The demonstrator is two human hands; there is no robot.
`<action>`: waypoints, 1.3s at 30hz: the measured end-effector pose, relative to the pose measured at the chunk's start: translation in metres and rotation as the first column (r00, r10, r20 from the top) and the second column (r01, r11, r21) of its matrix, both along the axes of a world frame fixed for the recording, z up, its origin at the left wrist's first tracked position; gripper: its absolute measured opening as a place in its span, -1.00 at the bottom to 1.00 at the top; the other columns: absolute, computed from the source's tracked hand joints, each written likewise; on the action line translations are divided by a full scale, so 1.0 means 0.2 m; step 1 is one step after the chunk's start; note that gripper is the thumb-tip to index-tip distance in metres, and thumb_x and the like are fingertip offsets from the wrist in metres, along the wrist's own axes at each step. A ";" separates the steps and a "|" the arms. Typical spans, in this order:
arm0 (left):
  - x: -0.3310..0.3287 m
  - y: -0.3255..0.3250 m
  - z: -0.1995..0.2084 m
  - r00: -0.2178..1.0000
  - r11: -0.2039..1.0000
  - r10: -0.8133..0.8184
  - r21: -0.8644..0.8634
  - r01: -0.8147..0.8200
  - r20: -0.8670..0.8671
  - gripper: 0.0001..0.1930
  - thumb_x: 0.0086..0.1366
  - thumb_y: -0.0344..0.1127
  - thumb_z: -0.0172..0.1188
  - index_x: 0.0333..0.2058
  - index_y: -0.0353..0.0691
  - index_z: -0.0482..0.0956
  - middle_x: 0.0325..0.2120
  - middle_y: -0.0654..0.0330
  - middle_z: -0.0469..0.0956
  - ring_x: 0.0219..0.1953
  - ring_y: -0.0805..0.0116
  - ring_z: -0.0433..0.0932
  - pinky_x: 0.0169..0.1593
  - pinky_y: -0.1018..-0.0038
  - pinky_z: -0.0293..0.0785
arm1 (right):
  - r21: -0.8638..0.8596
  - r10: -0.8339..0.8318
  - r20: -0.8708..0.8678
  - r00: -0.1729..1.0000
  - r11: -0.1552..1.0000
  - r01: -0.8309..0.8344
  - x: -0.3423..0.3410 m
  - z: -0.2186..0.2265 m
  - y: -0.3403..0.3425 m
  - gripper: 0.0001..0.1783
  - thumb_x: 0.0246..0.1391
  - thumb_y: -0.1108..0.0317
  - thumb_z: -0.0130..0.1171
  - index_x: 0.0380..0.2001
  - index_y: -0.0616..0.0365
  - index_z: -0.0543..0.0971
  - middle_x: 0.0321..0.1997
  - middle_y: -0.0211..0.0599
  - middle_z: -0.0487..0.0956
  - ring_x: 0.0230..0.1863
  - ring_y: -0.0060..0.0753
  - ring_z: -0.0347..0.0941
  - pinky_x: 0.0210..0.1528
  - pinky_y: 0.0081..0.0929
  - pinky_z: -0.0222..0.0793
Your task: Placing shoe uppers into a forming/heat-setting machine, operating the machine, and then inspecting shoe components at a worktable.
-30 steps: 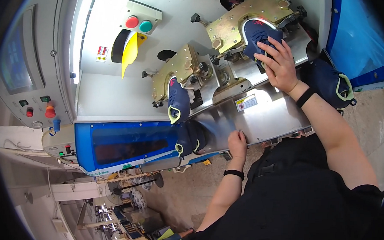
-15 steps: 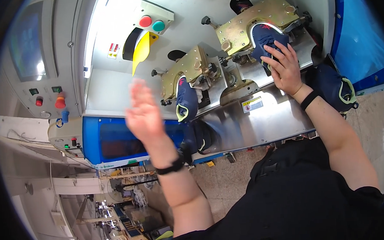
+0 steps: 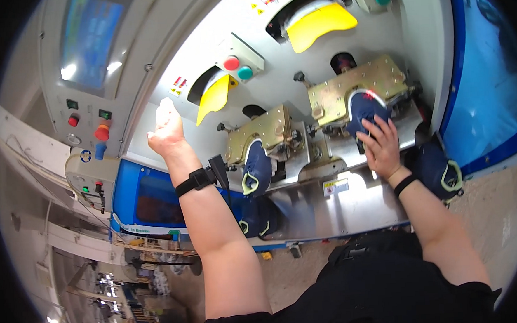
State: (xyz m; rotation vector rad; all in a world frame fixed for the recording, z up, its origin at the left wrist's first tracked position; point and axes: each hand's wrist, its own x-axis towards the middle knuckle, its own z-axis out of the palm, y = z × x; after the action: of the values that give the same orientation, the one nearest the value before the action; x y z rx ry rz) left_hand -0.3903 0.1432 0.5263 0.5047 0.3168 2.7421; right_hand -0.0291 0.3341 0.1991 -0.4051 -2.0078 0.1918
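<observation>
Right hand (image 3: 381,146) lies open on a navy shoe (image 3: 364,110), fingers spread over its upper, no firm grip visible. Shoe sits toe-first in the notch of a brass plate (image 3: 338,92). Left hand (image 3: 167,128) is raised well left of that shoe, thumb apart from fingers, nothing seen in it. Also left of the shoe: second shoe (image 3: 257,166), yellow flap (image 3: 213,99), button box (image 3: 242,56). Third shoe (image 3: 432,165) near it, right.
</observation>
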 end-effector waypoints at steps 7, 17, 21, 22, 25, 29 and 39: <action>-0.08 0.01 -0.13 1.000 0.995 -0.028 0.095 0.029 -0.010 -0.13 0.38 0.29 -0.59 0.35 -0.39 -0.11 0.40 0.00 -0.09 0.44 0.05 -0.15 0.43 0.18 -0.16 | 0.024 -0.020 -0.007 1.000 1.000 0.020 0.00 0.02 -0.03 -0.56 -0.06 0.42 0.12 -0.03 -0.11 0.54 0.25 -0.35 0.39 0.32 -0.05 0.19 0.37 0.05 -0.07; -0.09 0.08 -0.22 0.987 0.992 -0.034 0.119 0.052 -0.155 -0.11 0.37 0.32 -0.63 0.33 -0.43 -0.04 0.38 -0.08 -0.04 0.44 0.05 -0.09 0.44 0.15 -0.17 | 0.033 0.002 0.011 1.000 0.999 -0.003 -0.01 0.01 -0.03 -0.56 -0.05 0.45 0.09 -0.02 -0.04 0.52 0.27 -0.26 0.36 0.33 0.06 0.15 0.35 0.16 -0.09; -0.08 0.09 -0.23 0.974 0.989 -0.081 0.104 0.105 -0.213 -0.08 0.36 0.33 -0.62 0.32 -0.47 -0.05 0.37 -0.10 -0.04 0.43 0.03 -0.08 0.44 0.14 -0.13 | 0.041 -0.014 0.014 1.000 0.999 0.013 -0.01 0.00 -0.02 -0.54 -0.07 0.42 0.10 -0.02 -0.08 0.52 0.25 -0.30 0.37 0.32 0.03 0.17 0.34 0.17 -0.07; -0.08 0.09 -0.23 0.974 0.989 -0.080 0.106 0.104 -0.213 -0.08 0.36 0.33 -0.62 0.32 -0.47 -0.05 0.37 -0.10 -0.04 0.43 0.03 -0.08 0.44 0.14 -0.13 | 0.043 -0.013 0.013 1.000 0.999 0.013 -0.01 0.00 -0.02 -0.54 -0.07 0.42 0.10 -0.02 -0.08 0.52 0.25 -0.30 0.37 0.32 0.03 0.17 0.34 0.17 -0.07; -0.03 0.10 -0.20 0.986 0.996 -0.070 0.053 0.078 -0.149 -0.04 0.35 0.37 -0.61 0.29 -0.51 0.04 0.36 -0.07 0.05 0.42 0.05 -0.04 0.43 0.19 -0.14 | 0.043 -0.018 0.012 1.000 0.999 0.018 -0.01 0.00 -0.01 -0.54 -0.07 0.42 0.10 -0.02 -0.08 0.52 0.26 -0.30 0.37 0.33 0.03 0.17 0.35 0.16 -0.08; 0.00 0.05 -0.21 0.981 0.996 -0.091 0.002 0.092 -0.169 -0.03 0.32 0.42 -0.60 0.34 -0.41 -0.05 0.38 -0.05 -0.01 0.43 -0.01 -0.08 0.43 0.14 -0.25 | 0.043 -0.015 0.008 1.000 0.999 0.015 0.00 0.00 -0.02 -0.55 -0.08 0.42 0.11 -0.02 -0.09 0.53 0.26 -0.30 0.38 0.33 0.02 0.17 0.36 0.15 -0.09; 0.42 0.04 -0.37 0.971 0.963 -0.171 -0.239 0.128 -0.168 -0.16 0.30 0.46 -0.52 0.38 0.07 0.04 0.38 0.12 0.05 0.42 0.00 -0.05 0.41 0.00 -0.42 | 0.019 -0.021 -0.012 1.000 1.000 0.021 0.00 0.00 -0.08 -0.51 -0.14 0.44 0.14 -0.03 -0.13 0.54 0.25 -0.38 0.39 0.32 -0.09 0.20 0.33 0.08 -0.01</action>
State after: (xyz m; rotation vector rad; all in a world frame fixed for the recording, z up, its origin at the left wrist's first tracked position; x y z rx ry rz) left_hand -0.3061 0.1504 0.4521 0.6952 0.6048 2.4757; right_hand -0.0286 0.3185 0.1994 -0.4120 -1.9917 0.1616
